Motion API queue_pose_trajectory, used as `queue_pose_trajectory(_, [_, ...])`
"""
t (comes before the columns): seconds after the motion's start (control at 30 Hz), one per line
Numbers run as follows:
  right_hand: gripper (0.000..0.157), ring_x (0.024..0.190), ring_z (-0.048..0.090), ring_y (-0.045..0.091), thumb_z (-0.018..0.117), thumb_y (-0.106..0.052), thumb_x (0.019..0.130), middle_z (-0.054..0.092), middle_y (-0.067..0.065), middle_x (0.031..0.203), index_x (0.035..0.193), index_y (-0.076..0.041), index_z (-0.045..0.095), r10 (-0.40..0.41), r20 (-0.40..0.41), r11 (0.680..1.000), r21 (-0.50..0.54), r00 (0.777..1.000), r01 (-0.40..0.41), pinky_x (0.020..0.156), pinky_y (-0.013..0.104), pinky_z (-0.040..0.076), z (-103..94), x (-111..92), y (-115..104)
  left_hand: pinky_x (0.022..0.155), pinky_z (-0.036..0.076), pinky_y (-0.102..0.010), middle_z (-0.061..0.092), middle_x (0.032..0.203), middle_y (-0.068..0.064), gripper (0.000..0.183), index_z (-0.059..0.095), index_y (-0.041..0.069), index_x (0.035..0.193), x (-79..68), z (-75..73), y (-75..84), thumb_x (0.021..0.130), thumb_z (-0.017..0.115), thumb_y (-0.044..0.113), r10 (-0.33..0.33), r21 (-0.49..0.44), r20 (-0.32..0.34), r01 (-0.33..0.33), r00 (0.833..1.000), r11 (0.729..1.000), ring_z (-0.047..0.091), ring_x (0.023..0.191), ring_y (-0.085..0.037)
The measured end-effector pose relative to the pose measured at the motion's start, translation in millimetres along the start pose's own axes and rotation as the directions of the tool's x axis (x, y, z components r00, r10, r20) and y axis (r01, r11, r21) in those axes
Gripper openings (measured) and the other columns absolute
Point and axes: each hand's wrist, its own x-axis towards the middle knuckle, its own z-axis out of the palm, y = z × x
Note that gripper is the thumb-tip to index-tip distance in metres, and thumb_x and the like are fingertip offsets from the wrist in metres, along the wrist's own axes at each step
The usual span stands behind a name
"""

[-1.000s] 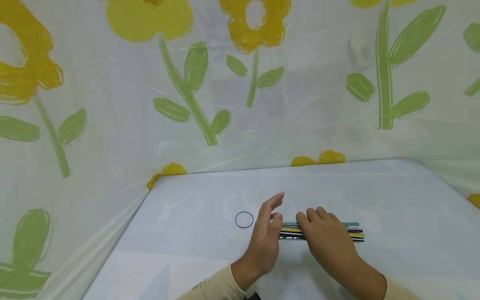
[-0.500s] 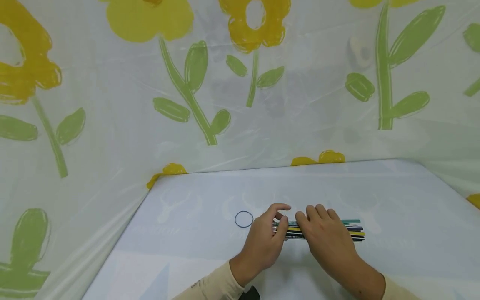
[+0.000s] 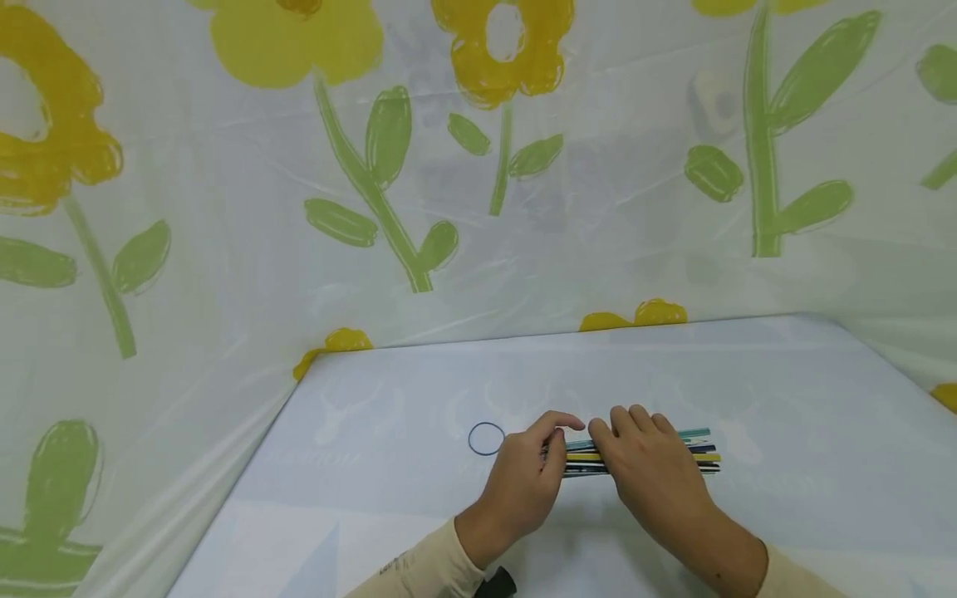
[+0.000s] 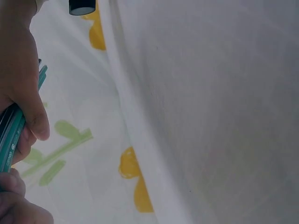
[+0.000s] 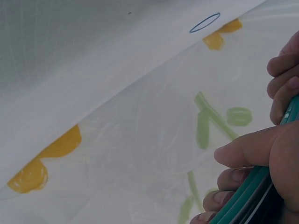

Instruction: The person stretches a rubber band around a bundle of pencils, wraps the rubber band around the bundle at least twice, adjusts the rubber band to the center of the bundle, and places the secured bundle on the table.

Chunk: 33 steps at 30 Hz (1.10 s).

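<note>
A bundle of pencils (image 3: pixel 585 457), teal, yellow and dark, lies crosswise between my hands above the white table. My right hand (image 3: pixel 652 473) grips it from above near the middle, and its right ends stick out past the fingers. Round the left end curl the fingers and thumb of my left hand (image 3: pixel 523 475), which hide the tips there. In the right wrist view my right thumb (image 5: pixel 247 147) lies across the teal pencils (image 5: pixel 247 189). The left wrist view shows teal pencils (image 4: pixel 13 140) running between both hands. A thin blue ring, like a rubber band (image 3: pixel 469 438), lies left of the left hand.
The white table (image 3: pixel 374 498) reaches back to a hanging cloth (image 3: pixel 598 249) printed with yellow flowers and green leaves. A black cylindrical object (image 3: pixel 497 583) shows by the left wrist at the front.
My left hand has closed its fingers round the left end of the pencils. The bundle's right ends have risen slightly. The right hand keeps its grip, and the blue ring stays where it was.
</note>
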Motion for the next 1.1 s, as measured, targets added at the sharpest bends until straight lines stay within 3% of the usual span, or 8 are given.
queue_pose_trajectory(0.17, [0.045, 0.074, 0.049, 0.021, 0.091, -0.008, 0.067, 0.053, 0.006, 0.079, 0.099, -0.009, 0.060, -0.014, -0.029, 1.000, 0.013, 0.999, 0.014, 0.070, 0.036, 0.049, 0.7, 1, 1, 0.037, 0.025, -0.011, 0.038, 0.054, 0.010, 0.032, 0.065, 0.016, 0.119, -0.9, -1.2, -3.2, 0.103, 0.039, 0.006, 0.024, -0.012, -0.052, -0.025, 0.998, 1.000, 0.026, 0.041, 0.007])
queue_pose_trajectory(0.33, [0.046, 0.074, 0.051, 0.021, 0.092, -0.010, 0.065, 0.054, 0.006, 0.080, 0.098, -0.010, 0.059, 0.001, -0.024, 1.000, 0.009, 1.000, -0.001, 0.071, 0.037, 0.052, 0.5, 2, 3, 0.043, 0.038, -0.014, 0.047, 0.058, 0.007, 0.028, 0.064, 0.016, 0.119, -0.9, -1.6, -6.0, 0.104, 0.040, 0.010, -0.009, -0.046, -0.057, 0.007, 0.998, 0.999, 0.038, 0.046, 0.004])
queue_pose_trajectory(0.53, [0.045, 0.075, 0.053, 0.021, 0.091, -0.010, 0.067, 0.056, 0.005, 0.081, 0.098, -0.011, 0.059, 0.015, 0.015, 1.000, 0.008, 1.000, -0.015, 0.073, 0.037, 0.052, 1.0, 1, 1, 0.057, 0.051, -0.019, 0.063, 0.077, 0.000, 0.027, 0.061, 0.016, 0.121, -3.1, -1.1, -5.1, 0.108, 0.039, 0.024, -0.049, -0.109, -0.028, 0.046, 0.998, 0.993, 0.055, 0.063, -0.001])
queue_pose_trajectory(0.7, [0.048, 0.077, 0.055, 0.022, 0.093, -0.012, 0.066, 0.058, 0.005, 0.082, 0.100, -0.011, 0.059, 0.025, 0.026, 1.000, 0.014, 0.999, -0.025, 0.075, 0.039, 0.054, -0.1, 0, -1, 0.061, 0.057, -0.024, 0.066, 0.094, -0.008, 0.033, 0.056, 0.017, 0.126, -4.7, -1.3, -1.2, 0.110, 0.029, 0.027, -0.032, -0.248, -0.006, 0.029, 0.999, 0.968, 0.061, 0.072, -0.005])
queue_pose_trajectory(0.8, [0.047, 0.077, 0.055, 0.022, 0.092, -0.013, 0.066, 0.059, 0.005, 0.083, 0.101, -0.011, 0.059, 0.023, 0.033, 1.000, 0.015, 0.999, -0.024, 0.075, 0.038, 0.054, -1.2, -1, -3, 0.071, 0.058, -0.025, 0.066, 0.105, -0.011, 0.036, 0.054, 0.018, 0.128, -5.9, -1.5, 0.6, 0.110, 0.023, 0.026, -0.007, -0.301, -0.002, 0.006, 1.000, 0.953, 0.063, 0.084, -0.008])
queue_pose_trajectory(0.93, [0.046, 0.076, 0.054, 0.021, 0.091, -0.013, 0.068, 0.059, 0.005, 0.083, 0.101, -0.011, 0.059, 0.017, 0.038, 1.000, 0.013, 0.999, -0.018, 0.074, 0.037, 0.053, -2.6, -1, -4, 0.082, 0.056, -0.026, 0.065, 0.115, -0.012, 0.041, 0.052, 0.020, 0.131, -7.6, -1.2, 2.5, 0.109, 0.017, 0.026, 0.008, -0.344, -0.009, -0.011, 1.000, 0.939, 0.065, 0.098, -0.013])
queue_pose_trajectory(1.1, [0.044, 0.075, 0.054, 0.021, 0.090, -0.012, 0.069, 0.058, 0.005, 0.081, 0.099, -0.011, 0.059, 0.016, 0.033, 1.000, 0.013, 0.999, -0.017, 0.072, 0.036, 0.052, -4.4, -2, -4, 0.084, 0.057, -0.027, 0.063, 0.118, -0.010, 0.041, 0.053, 0.019, 0.130, -8.6, -0.1, 5.1, 0.109, 0.018, 0.025, 0.011, -0.377, -0.026, -0.020, 1.000, 0.926, 0.067, 0.103, -0.021])
